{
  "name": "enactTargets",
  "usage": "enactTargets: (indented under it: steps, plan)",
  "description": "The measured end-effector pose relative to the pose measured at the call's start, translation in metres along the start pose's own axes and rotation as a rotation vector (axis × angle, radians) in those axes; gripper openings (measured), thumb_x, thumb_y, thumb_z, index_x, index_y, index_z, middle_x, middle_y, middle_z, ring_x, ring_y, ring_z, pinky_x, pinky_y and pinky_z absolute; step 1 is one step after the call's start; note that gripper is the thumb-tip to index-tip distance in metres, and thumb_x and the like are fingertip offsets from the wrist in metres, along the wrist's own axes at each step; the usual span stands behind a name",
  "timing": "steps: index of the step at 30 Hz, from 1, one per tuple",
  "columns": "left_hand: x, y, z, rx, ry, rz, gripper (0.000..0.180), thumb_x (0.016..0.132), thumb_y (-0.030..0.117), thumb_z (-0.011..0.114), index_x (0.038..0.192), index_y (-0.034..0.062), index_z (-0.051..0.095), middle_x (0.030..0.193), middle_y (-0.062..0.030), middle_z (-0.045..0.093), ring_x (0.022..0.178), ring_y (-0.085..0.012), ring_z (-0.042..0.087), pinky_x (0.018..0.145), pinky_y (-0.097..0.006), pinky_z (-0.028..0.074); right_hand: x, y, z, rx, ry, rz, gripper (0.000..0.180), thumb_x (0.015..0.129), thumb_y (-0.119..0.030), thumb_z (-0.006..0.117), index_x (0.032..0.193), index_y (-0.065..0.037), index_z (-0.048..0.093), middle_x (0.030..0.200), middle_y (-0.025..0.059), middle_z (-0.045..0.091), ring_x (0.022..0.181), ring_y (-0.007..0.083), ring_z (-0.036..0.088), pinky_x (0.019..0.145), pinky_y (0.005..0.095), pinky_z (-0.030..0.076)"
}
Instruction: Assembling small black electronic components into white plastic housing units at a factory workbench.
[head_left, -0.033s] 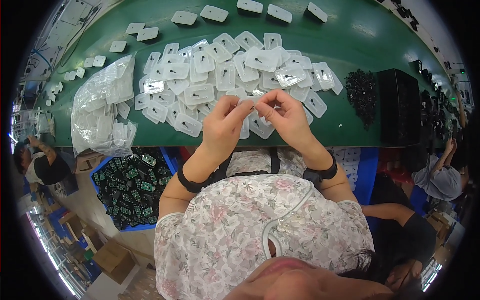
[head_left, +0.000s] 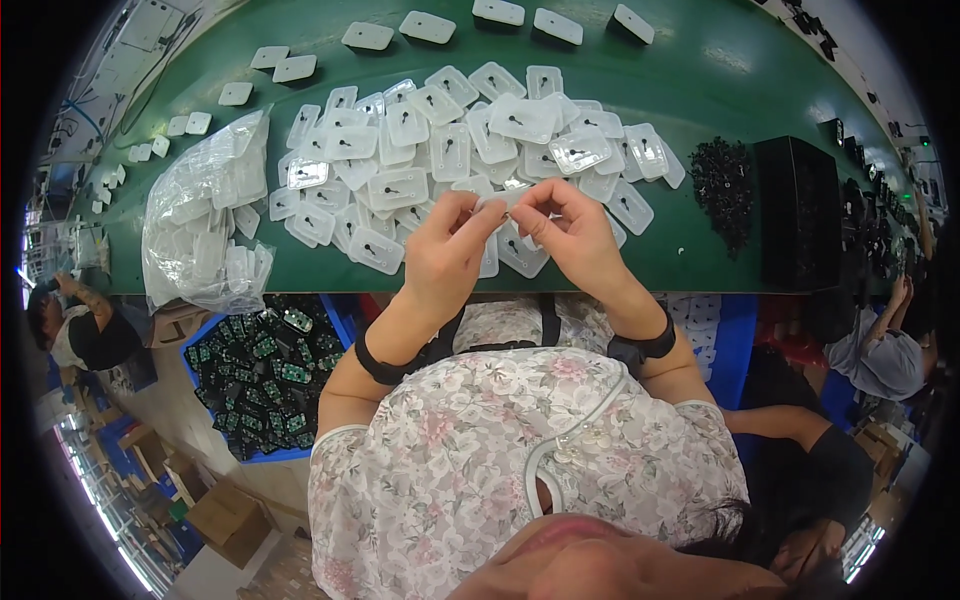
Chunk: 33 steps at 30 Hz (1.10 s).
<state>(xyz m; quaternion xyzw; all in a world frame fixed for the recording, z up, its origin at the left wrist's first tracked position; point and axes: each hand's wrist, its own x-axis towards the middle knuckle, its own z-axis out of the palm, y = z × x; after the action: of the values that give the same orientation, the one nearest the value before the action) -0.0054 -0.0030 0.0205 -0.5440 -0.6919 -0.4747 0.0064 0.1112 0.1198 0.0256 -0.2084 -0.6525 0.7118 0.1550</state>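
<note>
My left hand (head_left: 445,245) and my right hand (head_left: 570,230) meet over the near side of a pile of translucent plastic covers (head_left: 398,188). Thumb and forefinger are pinched together on both, and the fingertips nearly touch. What sits between them is small and mostly hidden; I cannot make it out. Many covers in the pile are rounded rectangles with a small black part lying on the middle. One such cover (head_left: 522,255) lies just under my hands at the table's near edge.
A clear bag of covers (head_left: 205,215) lies left, a heap of small black parts (head_left: 722,195) and a black bin (head_left: 797,215) right. White-topped black boxes (head_left: 428,27) line the green table's far side. Below left, a blue crate (head_left: 335,320) holds circuit boards. People sit on either side.
</note>
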Motion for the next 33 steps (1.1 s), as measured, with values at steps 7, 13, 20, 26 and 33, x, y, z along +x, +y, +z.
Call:
enactTargets:
  steps: [7,13,20,26,33]
  plan:
    - [0.001,-0.003,0.001,0.008,-0.009,0.083,0.033,0.069,-0.011,0.058,0.098,0.0051,0.064,0.082,-0.0095,0.053,0.064,-0.0187,0.058,0.053,-0.027,0.046,-0.002,0.004,-0.005,0.162,-0.062,0.018,0.008,0.087,-0.009,0.058,0.092,-0.003,0.054,0.078,-0.0031,0.052,0.064,0.0035,0.046,0.055,0.0176,0.038]
    - [0.001,0.007,0.009,-0.721,0.078,-0.498,0.034,0.081,-0.009,0.053,0.114,-0.0005,0.051,0.085,-0.0075,0.056,0.071,-0.0154,0.061,0.060,-0.024,0.050,-0.002,-0.001,-0.004,-0.339,0.105,-0.356,0.005,0.082,-0.003,0.060,0.084,-0.002,0.056,0.077,0.0001,0.052,0.060,0.0063,0.046,0.051,0.0194,0.036]
    - [-0.002,-0.006,0.009,-0.923,-0.117,-0.609,0.014,0.085,-0.005,0.054,0.098,-0.0039,0.051,0.090,-0.0098,0.057,0.076,-0.0166,0.062,0.067,-0.025,0.051,0.004,-0.002,-0.004,-0.726,0.201,-0.573,0.005,0.077,-0.003,0.062,0.079,-0.003,0.058,0.070,0.0050,0.051,0.057,0.0145,0.051,0.049,0.0256,0.039]
    - [-0.002,0.003,0.015,-0.696,-0.003,-0.425,0.008,0.082,-0.003,0.058,0.090,-0.0019,0.054,0.088,-0.0068,0.054,0.073,-0.0138,0.059,0.065,-0.023,0.049,0.002,-0.008,-0.003,-0.715,0.187,-0.520,0.006,0.075,-0.006,0.062,0.078,-0.004,0.057,0.069,0.0058,0.051,0.058,0.0211,0.052,0.049,0.0300,0.039]
    - [-0.006,-0.004,0.017,-0.488,0.030,-0.289,0.008,0.081,-0.003,0.059,0.086,-0.0006,0.054,0.089,-0.0069,0.053,0.070,-0.0102,0.052,0.058,-0.020,0.041,0.005,0.000,-0.005,-0.843,0.132,-0.642,0.011,0.074,-0.011,0.068,0.077,-0.006,0.058,0.068,0.0042,0.049,0.062,0.0191,0.049,0.057,0.0292,0.039]
